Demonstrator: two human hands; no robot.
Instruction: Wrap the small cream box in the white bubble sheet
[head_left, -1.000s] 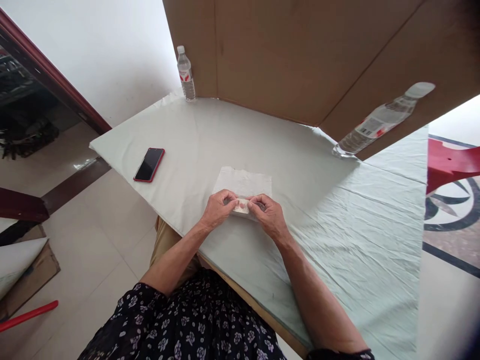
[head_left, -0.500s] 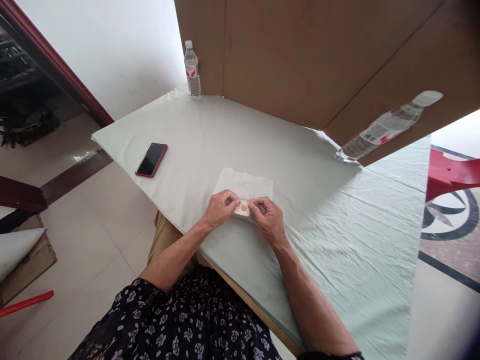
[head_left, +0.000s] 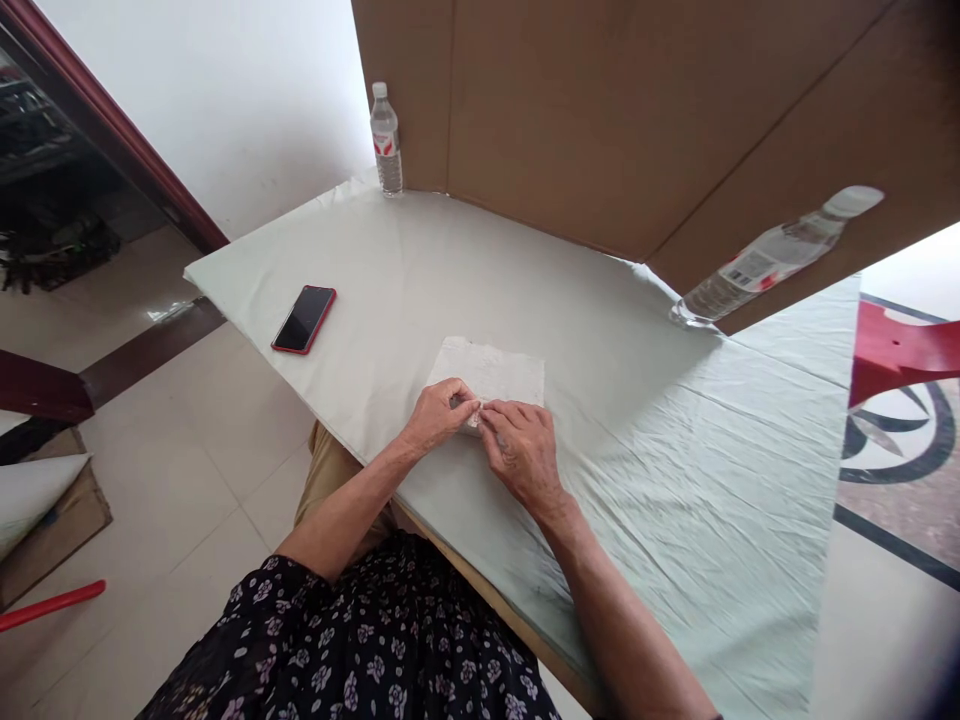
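A pale, flat, rough-surfaced slab [head_left: 495, 368], perhaps folded paper or cloth, lies on the covered table in front of me. At its near edge is a small off-white piece with reddish print [head_left: 475, 419], now mostly hidden by my fingers. My left hand [head_left: 441, 412] pinches its left end between thumb and forefinger. Close against it, my right hand [head_left: 523, 448] has its fingers bent together over the right part of the piece, thumb underneath. The fingertips of the two hands almost touch.
A phone in a red case [head_left: 304, 319] lies at the table's left. One water bottle [head_left: 386, 140] stands at the back; another [head_left: 776, 258] leans at the right. Behind is a tall cardboard panel [head_left: 555, 110]. A pale green cloth [head_left: 675, 480] covers the table.
My right hand has moved left toward my left hand and now covers most of the small printed piece, which showed between both hands before. My left hand has stayed in place.
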